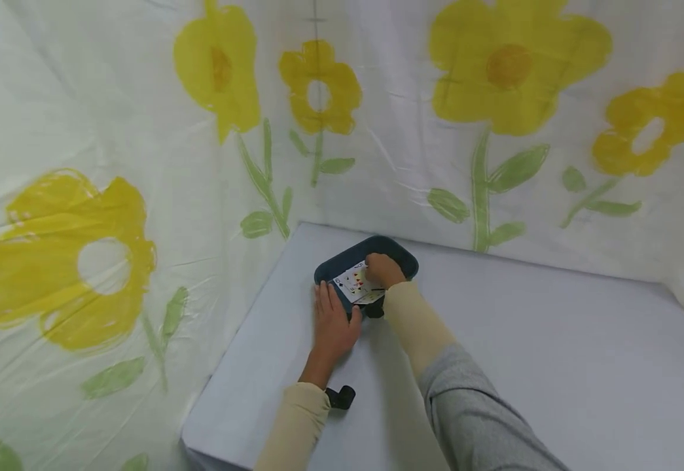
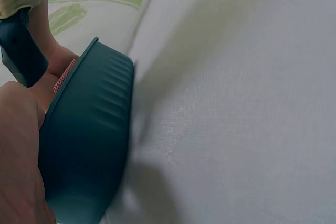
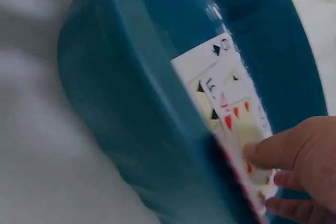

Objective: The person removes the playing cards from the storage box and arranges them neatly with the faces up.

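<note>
A dark teal plastic tray (image 1: 328,267) with a rounded rim stands on the white-covered table. Inside it lie several overlapping playing cards (image 3: 202,60), face up, with spades and hearts showing. My right hand (image 1: 385,269) reaches over the rim and holds cards at the tray's near side, its fingers against a heart card; the thumb is hidden. A pink patterned card back (image 2: 65,76) shows just above the rim in the left wrist view. With fingers straight and thumb spread, my left hand (image 1: 334,325) rests against the tray's left near end.
A white curtain (image 1: 389,157) with yellow flowers hangs behind and left of the table (image 1: 530,340). The tray is near the table's back left corner. Black wrist-worn devices (image 1: 342,397) are on both forearms.
</note>
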{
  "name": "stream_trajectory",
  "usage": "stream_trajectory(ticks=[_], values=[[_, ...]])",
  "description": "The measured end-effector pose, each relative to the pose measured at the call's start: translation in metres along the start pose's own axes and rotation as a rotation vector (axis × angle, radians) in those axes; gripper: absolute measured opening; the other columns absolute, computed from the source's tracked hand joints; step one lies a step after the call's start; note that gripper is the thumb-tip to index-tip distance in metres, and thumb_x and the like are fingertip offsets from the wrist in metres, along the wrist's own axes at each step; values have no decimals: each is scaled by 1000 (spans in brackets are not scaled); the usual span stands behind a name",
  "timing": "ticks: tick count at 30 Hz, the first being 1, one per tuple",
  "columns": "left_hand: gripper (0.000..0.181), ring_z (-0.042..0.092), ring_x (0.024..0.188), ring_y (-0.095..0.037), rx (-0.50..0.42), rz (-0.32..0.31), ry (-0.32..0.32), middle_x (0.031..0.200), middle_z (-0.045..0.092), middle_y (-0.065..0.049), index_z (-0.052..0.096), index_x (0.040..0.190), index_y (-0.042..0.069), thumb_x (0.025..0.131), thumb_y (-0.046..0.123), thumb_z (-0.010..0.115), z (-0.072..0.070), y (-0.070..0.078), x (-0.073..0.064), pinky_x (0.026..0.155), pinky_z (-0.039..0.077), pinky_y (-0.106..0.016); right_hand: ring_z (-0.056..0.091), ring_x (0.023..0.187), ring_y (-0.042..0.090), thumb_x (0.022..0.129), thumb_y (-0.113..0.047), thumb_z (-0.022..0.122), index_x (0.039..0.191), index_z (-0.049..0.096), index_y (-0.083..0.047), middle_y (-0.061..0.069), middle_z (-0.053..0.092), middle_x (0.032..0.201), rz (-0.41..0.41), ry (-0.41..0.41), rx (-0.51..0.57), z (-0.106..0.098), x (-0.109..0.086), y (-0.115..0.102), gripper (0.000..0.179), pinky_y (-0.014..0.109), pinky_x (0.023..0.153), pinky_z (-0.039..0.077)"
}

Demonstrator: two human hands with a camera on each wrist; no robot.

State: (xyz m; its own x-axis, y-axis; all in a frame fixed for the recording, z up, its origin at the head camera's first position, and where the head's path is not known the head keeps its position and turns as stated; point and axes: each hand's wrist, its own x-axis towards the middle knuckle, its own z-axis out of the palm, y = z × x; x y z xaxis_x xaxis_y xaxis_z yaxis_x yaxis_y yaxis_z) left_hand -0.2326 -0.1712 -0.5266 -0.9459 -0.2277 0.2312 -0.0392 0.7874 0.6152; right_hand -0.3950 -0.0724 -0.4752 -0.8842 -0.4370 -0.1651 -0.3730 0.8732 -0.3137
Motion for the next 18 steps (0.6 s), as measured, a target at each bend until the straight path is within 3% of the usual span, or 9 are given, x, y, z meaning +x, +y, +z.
stream_trajectory(ticks=[12,18], values=[[77,-3,151,-38,-13,-3,18,163,3,-27,14,154,-13,101,30,50,1,0,1,118,10,-52,50,120,41,98,-11,55,130,64,-9,18,56,134,41,-10,-53,5,-6,5,33,57,94,44],[79,-4,152,-36,3,-37,-18,164,2,-25,11,155,-11,101,35,48,0,3,0,119,9,-50,48,122,41,90,-27,73,128,66,-9,18,55,135,85,-75,-73,5,0,11,43,60,98,42]])
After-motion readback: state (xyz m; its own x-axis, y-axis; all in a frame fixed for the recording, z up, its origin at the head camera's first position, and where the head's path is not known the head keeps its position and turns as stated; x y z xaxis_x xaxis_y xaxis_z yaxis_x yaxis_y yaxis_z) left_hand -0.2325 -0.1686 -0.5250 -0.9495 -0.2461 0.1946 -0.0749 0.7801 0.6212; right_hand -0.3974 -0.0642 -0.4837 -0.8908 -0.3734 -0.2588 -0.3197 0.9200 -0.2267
